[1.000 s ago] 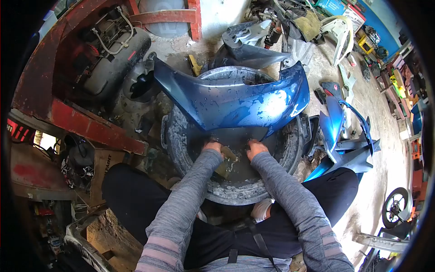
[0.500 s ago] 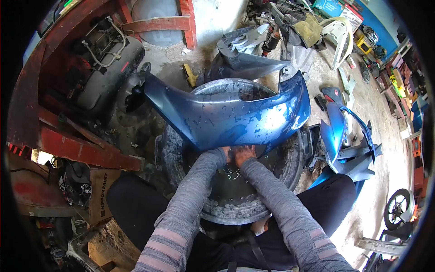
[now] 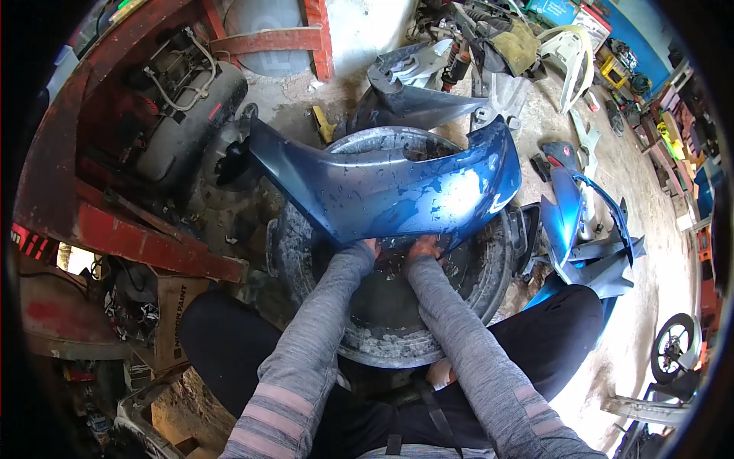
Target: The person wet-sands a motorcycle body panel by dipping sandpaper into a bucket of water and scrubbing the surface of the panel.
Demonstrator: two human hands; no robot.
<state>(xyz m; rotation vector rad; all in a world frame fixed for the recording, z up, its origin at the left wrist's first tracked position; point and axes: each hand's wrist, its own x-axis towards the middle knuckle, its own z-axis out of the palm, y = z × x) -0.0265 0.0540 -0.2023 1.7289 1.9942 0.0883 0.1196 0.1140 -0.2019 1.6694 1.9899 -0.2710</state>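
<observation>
A glossy blue body panel (image 3: 390, 187), wet with drops, lies across the far half of a round dark tub (image 3: 397, 356) of murky water. My left hand (image 3: 372, 246) is at the panel's near lower edge, mostly hidden by the panel and sleeve. Just right of it, my right hand (image 3: 425, 246) is also partly under that edge, over the water. The fingers of both hands are largely hidden, so whether they hold anything cannot be made out.
At the left are a grey compressor tank (image 3: 187, 115) in a red frame (image 3: 153, 241) and a cardboard box (image 3: 174, 321). More blue panels (image 3: 566, 222) lie right of the tub. Behind it are a dark grey panel (image 3: 413, 107) and a yellow tool (image 3: 323, 125).
Both hands have moved forward from the open water to the panel's near edge. A yellowish piece seen near my left hand a second ago is out of sight. The view has shifted slightly.
</observation>
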